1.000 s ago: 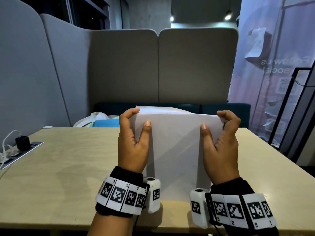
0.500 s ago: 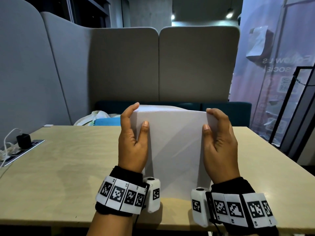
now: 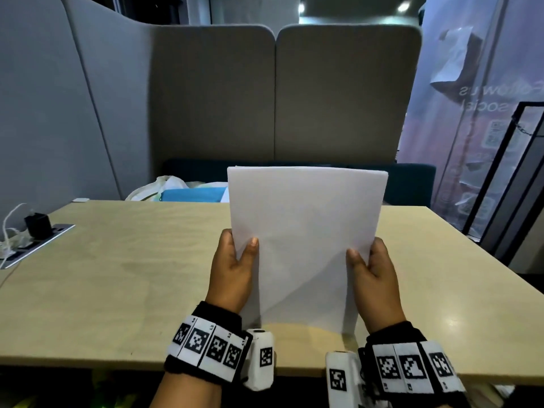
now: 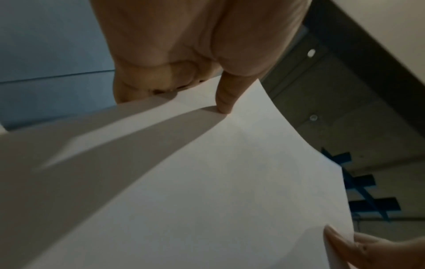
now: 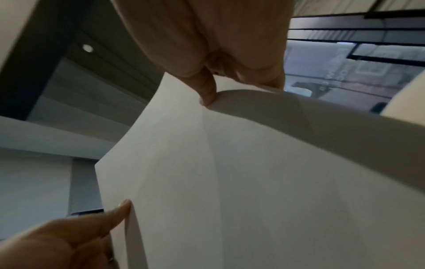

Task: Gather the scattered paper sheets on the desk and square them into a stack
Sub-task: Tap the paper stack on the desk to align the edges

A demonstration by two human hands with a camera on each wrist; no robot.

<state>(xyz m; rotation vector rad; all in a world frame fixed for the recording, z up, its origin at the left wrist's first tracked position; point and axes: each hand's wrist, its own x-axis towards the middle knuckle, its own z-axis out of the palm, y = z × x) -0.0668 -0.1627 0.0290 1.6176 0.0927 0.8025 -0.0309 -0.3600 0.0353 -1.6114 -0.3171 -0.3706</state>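
Hands: our left hand [image 3: 232, 269] and right hand [image 3: 372, 275] each pinch a side edge of the paper stack [image 3: 306, 231], thumbs on the near face, fingers behind.
Change: half a second ago both hands held the stack near its top corners; now they grip the lower half, at 8 and 4 o'clock of the sheet, and the top stands bare.
Stack position: upright on its bottom edge on the desk [image 3: 117, 275], at 12 o'clock from our wrists, near the front edge.
Hidden: our fingers behind the paper; the bottom corners, covered by our hands and wrists; how many sheets there are, we cannot tell.
Left wrist view: left thumb [image 4: 226, 98] presses the sheet [image 4: 207, 182]; the picture is blurred.
Right wrist view: right thumb [image 5: 207, 91] presses the paper [image 5: 253, 182]; the left hand's thumb shows at 7 o'clock.
Look: white, blank, faint diagonal creases; top edges nearly flush.
Background: power strip [image 3: 38, 240] at 9 o'clock; blue item [image 3: 191, 194] beyond the far edge.
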